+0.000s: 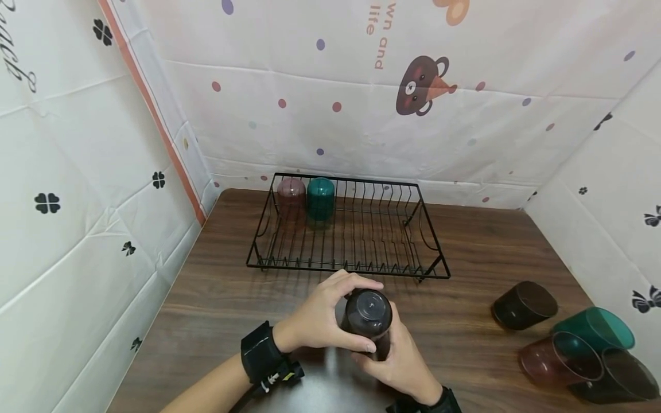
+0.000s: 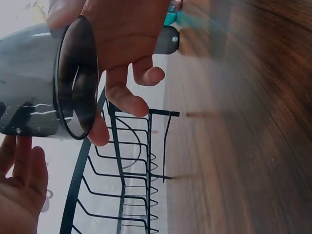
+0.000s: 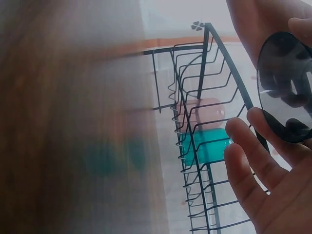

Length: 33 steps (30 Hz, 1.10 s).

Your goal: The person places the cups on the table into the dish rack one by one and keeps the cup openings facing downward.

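Dark smoky tumbler [image 1: 368, 314] held base-up, left hand [image 1: 321, 314] fingers curled round it, right hand [image 1: 400, 358] cupping below, just before black wire dish rack [image 1: 434, 252]

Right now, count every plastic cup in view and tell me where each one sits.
7. Pink translucent cup and teal cup upside down in the black wire rack; dark smoky cup held in both hands; black, teal, pink and dark cups lying at right.

"wn and life" on backdrop sheet [image 1: 465, 132]
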{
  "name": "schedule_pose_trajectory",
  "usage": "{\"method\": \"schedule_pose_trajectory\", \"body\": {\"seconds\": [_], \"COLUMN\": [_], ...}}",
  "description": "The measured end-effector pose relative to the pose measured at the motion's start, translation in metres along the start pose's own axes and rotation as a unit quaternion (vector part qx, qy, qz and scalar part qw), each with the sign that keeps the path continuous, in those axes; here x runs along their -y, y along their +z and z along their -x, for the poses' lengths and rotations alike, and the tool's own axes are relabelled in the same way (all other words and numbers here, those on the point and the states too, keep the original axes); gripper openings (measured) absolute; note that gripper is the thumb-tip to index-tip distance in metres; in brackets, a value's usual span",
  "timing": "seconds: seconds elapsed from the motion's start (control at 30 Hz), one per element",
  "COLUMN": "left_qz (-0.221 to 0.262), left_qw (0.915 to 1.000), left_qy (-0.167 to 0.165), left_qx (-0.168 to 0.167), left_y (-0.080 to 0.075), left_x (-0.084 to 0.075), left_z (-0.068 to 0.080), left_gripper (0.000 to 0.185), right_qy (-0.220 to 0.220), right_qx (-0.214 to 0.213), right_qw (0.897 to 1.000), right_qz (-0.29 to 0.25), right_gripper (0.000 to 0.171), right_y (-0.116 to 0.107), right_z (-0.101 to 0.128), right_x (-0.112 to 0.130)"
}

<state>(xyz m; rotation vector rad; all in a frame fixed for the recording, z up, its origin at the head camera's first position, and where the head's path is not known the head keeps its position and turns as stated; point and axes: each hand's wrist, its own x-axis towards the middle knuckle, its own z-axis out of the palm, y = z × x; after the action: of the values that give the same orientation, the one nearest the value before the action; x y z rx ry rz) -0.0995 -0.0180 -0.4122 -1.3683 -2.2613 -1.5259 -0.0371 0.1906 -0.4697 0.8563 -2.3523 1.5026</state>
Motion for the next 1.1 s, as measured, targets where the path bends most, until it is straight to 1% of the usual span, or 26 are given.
{"method": "schedule_pose_trajectory", "body": {"seconds": [0.13,0.33,0.57,0.67,0.83,1.1], "left_qz": [-0.001,0.0,0.012,0.017,0.022,0.019], "left_qw": [1.0,0.9998,0.9974,0.9962,0.9956,0.9963], "left_qy": [-0.004,-0.011,-0.026,-0.03,-0.028,-0.022], "left_qx": [0.004,0.016,0.067,0.079,0.087,0.081], "left_y": [0.002,0.001,-0.01,-0.013,-0.012,-0.013], "left_x": [0.0,0.0,0.003,0.005,0.006,0.007], "left_z": [-0.002,-0.003,-0.006,-0.006,-0.007,-0.007], "left_gripper": [0.087,0.085,0.09,0.09,0.088,0.086], "right_qy": [0.0,0.001,0.047,0.054,0.058,0.069], "right_qx": [-0.001,0.003,0.007,0.006,0.002,0.002], "right_qw": [1.0,1.0,0.999,0.999,0.998,0.997], "right_qz": [-0.002,-0.002,0.003,0.007,0.008,0.018], "right_gripper": [0.097,0.099,0.095,0.096,0.097,0.097], "right_y": [0.0,0.001,-0.001,-0.001,-0.001,0.0], "right_z": [0.0,0.0,0.001,0.001,0.001,0.0], "right_x": [-0.001,-0.001,-0.001,-0.001,-0.001,0.0]}}
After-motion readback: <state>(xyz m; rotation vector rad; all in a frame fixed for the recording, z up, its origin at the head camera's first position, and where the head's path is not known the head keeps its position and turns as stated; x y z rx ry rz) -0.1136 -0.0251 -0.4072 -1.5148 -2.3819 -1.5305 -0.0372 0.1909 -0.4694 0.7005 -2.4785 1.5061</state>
